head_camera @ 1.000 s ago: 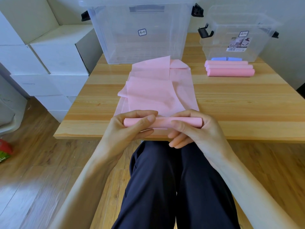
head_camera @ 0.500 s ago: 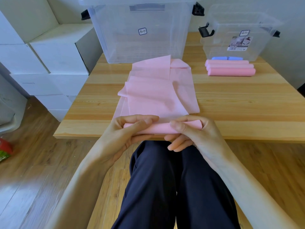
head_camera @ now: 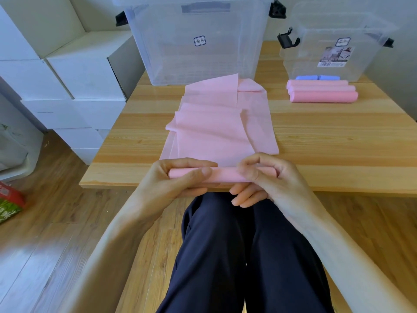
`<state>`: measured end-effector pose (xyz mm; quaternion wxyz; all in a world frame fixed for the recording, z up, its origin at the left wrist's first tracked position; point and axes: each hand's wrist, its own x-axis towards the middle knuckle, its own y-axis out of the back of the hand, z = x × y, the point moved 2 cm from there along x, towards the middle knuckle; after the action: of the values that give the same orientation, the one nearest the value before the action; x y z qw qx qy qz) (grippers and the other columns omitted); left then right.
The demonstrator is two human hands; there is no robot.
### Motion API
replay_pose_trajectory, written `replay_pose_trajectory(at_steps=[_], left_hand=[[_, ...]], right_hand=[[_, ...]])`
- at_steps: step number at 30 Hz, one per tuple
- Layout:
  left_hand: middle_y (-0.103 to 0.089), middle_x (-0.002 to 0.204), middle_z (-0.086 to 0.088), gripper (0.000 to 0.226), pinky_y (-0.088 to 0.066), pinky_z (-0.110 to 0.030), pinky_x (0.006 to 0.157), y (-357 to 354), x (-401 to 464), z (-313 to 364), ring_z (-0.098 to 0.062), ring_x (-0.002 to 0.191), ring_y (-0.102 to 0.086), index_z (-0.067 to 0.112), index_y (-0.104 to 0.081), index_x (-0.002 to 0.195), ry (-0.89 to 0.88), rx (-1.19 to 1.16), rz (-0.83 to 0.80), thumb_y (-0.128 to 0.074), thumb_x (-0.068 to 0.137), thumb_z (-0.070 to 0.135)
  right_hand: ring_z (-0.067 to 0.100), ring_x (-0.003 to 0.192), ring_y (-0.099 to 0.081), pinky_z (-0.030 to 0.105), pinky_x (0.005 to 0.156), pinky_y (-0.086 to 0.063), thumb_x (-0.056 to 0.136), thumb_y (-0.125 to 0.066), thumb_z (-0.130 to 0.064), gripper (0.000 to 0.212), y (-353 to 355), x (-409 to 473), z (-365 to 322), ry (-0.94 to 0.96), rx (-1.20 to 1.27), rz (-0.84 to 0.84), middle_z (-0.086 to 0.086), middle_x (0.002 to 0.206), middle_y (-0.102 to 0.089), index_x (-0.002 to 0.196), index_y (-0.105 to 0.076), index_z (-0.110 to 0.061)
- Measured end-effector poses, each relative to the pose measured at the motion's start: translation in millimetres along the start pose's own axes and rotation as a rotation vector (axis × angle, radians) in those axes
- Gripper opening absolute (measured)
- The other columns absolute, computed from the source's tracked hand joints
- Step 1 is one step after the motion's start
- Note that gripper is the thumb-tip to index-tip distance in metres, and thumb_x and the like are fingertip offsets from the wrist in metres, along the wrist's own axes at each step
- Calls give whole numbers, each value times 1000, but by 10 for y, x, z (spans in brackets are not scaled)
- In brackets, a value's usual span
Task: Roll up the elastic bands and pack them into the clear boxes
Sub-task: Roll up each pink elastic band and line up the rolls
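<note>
At the counter's (head_camera: 338, 141) near edge, the left hand (head_camera: 171, 184) and right hand (head_camera: 266, 179) each grip the rolled end of a pink band (head_camera: 214, 132), whose loose length lies folded toward the big box (head_camera: 198, 39). That box looks empty. The small box (head_camera: 334, 48) holds blue rolls (head_camera: 317, 77) at its bottom; three pink rolls (head_camera: 322, 91) lie just before it.

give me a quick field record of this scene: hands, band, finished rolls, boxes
left hand: grips the roll's left end
right hand: pinches the roll's right part
pink band: partly rolled at the table's near edge, the rest lying loose in folds
finished rolls: three pink, beside the small box
blue roll: behind them
clear boxes: large, small
</note>
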<state>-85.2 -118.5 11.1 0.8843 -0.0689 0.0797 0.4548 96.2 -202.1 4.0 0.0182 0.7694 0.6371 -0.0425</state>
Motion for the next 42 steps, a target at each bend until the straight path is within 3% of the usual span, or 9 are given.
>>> replay_pose_trajectory(at_steps=[3,11,17,23,26,30,34,39,42], left_hand=[[-77,101,-7,28,-57,-17,69,-7,6,-1,-19,95,-74,20,-79,95,15,-24,17,-69,73,34],[-78,97,-4,21,-56,-17,65,-28,-5,7,-15,89,-75,25,-81,87,7,-29,7,-67,73,31],[-77,101,-9,24,-59,-21,75,-18,17,3,-20,96,-74,20,-80,93,-4,-66,-6,-68,74,30],[-78,97,-6,25,-56,-16,66,-10,17,-9,-15,91,-75,19,-79,95,18,-22,26,-68,75,31],[-78,96,-8,23,-57,-17,67,5,9,-12,-16,90,-75,21,-81,89,19,-55,31,-71,70,30],[-78,96,-3,23,-57,-17,67,0,-1,-32,-14,88,-74,23,-81,88,4,-41,32,-73,67,29],[-78,97,-4,31,-56,-17,69,11,6,-41,-14,92,-74,17,-77,98,9,-10,39,-70,73,33],[-78,96,-5,29,-58,-21,75,1,-3,-48,-17,90,-75,16,-77,98,-52,20,38,-75,70,23],[-78,94,-3,26,-58,-20,71,-13,4,-51,-15,88,-75,15,-78,96,-43,45,61,-73,73,28]], right_hand=[[30,63,-73,30,56,-60,81,-71,-16,21,4,9,2,12,4,-7,16,79,-75,101,-68,-8],[30,68,-74,30,58,-60,80,-71,-29,22,-3,27,4,-21,-6,8,13,76,-74,89,-72,-9],[29,65,-74,27,55,-58,83,-69,-23,20,-26,37,3,-14,10,21,14,78,-75,99,-73,-10],[29,69,-75,28,60,-60,75,-74,-25,33,-27,32,8,-33,41,14,14,76,-75,106,-71,-15],[28,66,-74,28,57,-59,77,-74,-20,22,-19,33,1,-19,-8,10,13,78,-76,97,-74,-10],[29,59,-72,28,51,-57,78,-70,-34,26,-16,23,-20,-40,-9,24,17,73,-74,83,-73,-9],[29,62,-73,30,56,-60,76,-74,-22,30,-11,18,-25,-31,-12,-6,16,78,-75,102,-70,-10],[29,56,-71,29,49,-56,79,-70,-33,28,-11,21,-20,-34,-6,44,17,70,-73,87,-72,-6],[30,64,-73,29,56,-59,75,-74,-29,29,-17,26,-13,-39,10,30,15,72,-73,97,-71,-10]])
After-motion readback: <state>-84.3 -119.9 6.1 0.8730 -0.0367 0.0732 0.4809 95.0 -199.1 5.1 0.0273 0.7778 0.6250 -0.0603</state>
